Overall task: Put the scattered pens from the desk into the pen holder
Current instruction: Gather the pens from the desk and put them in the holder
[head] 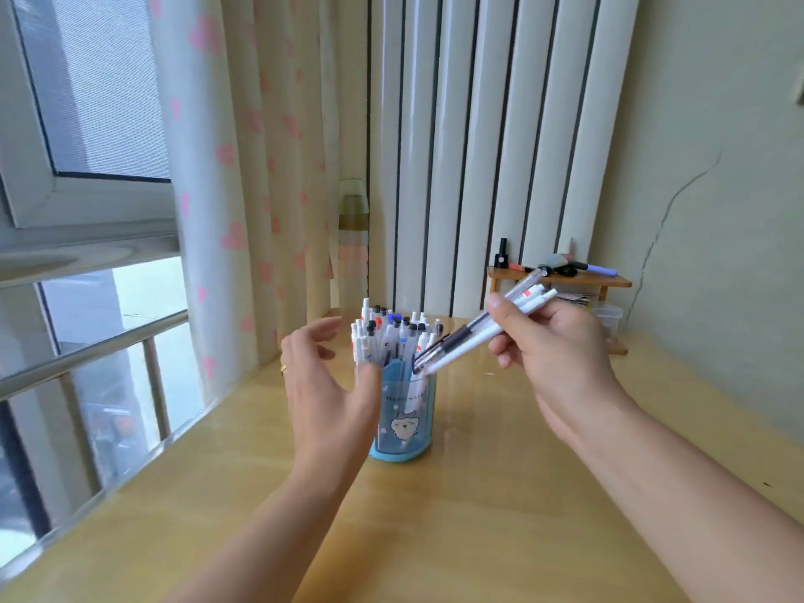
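A blue pen holder [407,422] stood on the wood desk [457,537], near the middle, w/ a little white cartoon animal on its front. It was packed full of pens [391,337], mostly white ones w/ black, red or blue tops, all standing up.

The right hand [552,354] was up in the air, just to the right of the holder & a bit above it. It was closed round a small bunch of pens [483,330]: at least one clear pen w/ a dark grip & a couple of white ones. The bunch was tilted, tips pointing down & left. The tips were right at the holder's rim, on its right side. Can't tell if they were already inside or only touching the edge.

The left hand [330,385] was spread wide, fingers apart, holding nothing. It was on the left side of the holder, thumb close to the holder's wall by the standing pens. Can't tell if it touched. There was a gold ring [283,368] on one finger.

No loose pens showed on the desk near the hands.

Behind, on the right, a small wood shelf [561,280] held a black bottle [501,253] & a few markers. A plastic box [609,317] sat under it. A curtain [243,176] w/ pink hearts hung on the left by the window [87,124]. A tall bottle [353,241] stood back by the curtain.
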